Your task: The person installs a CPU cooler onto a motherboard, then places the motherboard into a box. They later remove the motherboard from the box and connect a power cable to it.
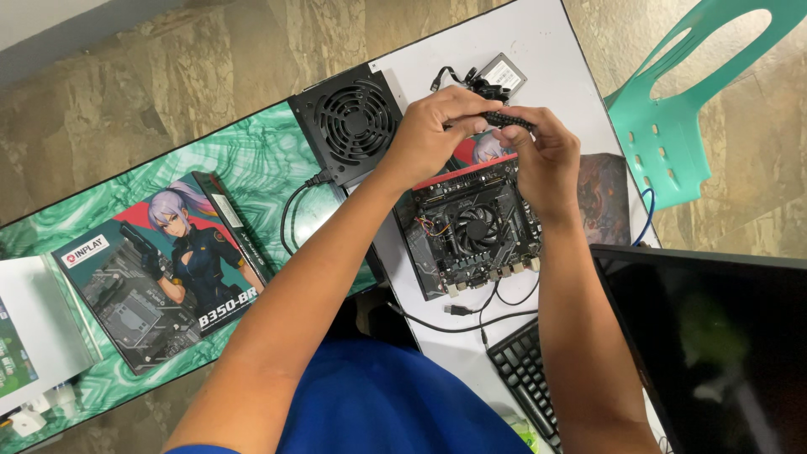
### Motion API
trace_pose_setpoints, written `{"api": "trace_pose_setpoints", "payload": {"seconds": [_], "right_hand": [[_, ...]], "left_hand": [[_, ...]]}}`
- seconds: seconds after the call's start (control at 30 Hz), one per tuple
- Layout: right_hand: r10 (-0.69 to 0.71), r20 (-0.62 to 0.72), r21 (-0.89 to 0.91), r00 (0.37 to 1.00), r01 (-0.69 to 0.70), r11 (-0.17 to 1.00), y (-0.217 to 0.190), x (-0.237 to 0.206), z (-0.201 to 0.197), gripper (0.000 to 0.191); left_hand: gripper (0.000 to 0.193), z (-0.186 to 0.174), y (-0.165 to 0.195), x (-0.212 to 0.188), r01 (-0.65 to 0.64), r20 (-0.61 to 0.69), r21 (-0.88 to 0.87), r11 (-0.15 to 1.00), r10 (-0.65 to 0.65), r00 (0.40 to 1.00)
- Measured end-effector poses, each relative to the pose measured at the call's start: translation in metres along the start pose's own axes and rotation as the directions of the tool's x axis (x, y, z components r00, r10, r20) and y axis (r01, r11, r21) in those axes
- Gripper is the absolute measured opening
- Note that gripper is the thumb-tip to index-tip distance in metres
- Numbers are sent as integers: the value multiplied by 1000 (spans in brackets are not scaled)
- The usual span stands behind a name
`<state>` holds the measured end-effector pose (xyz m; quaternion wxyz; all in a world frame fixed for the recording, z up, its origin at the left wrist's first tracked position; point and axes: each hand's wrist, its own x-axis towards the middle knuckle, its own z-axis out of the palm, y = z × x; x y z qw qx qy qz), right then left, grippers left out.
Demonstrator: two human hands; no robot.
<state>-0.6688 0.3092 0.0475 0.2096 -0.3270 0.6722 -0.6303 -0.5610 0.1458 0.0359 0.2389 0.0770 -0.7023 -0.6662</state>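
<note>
Both hands pinch one black braided cable connector point(507, 119): my left hand point(437, 126) and right hand point(542, 155) clamp opposite ends, holding it level above the black fan-cooled motherboard point(471, 227) for alignment.

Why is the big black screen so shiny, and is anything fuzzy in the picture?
In the head view, the dark monitor shows soft glare and a faint greenish reflection; even daylight, only soft shadows under the arms; the left hand and right hand look sharp, the motherboard too; the edges bend slightly from the wide lens.
</note>
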Motion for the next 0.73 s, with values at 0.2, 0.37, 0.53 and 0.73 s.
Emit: {"api": "trace_pose_setpoints", "payload": {"seconds": [0.2, 0.37, 0.53, 0.73], "right_hand": [[-38, 17, 10, 999, 38, 999, 6, 2, 1, 19], [-137, 57, -1, 989, 138, 990, 9, -2, 0, 29], [-93, 53, 17, 994, 92, 996, 7, -6, 3, 29], [-31, 77, 80, 997, 25, 996, 6, -8, 4, 30]], "left_hand": [[25, -10, 3, 3, 80, 4, -45, 996, -80, 997], [23, -11, -2, 1, 37, -9, -18, 999, -38, 999], [21, -11, -7, 1, 30, -19, -87, 996, -32, 999], [21, -9, -4, -2, 138, -41, -35, 990, -139, 989]]}}
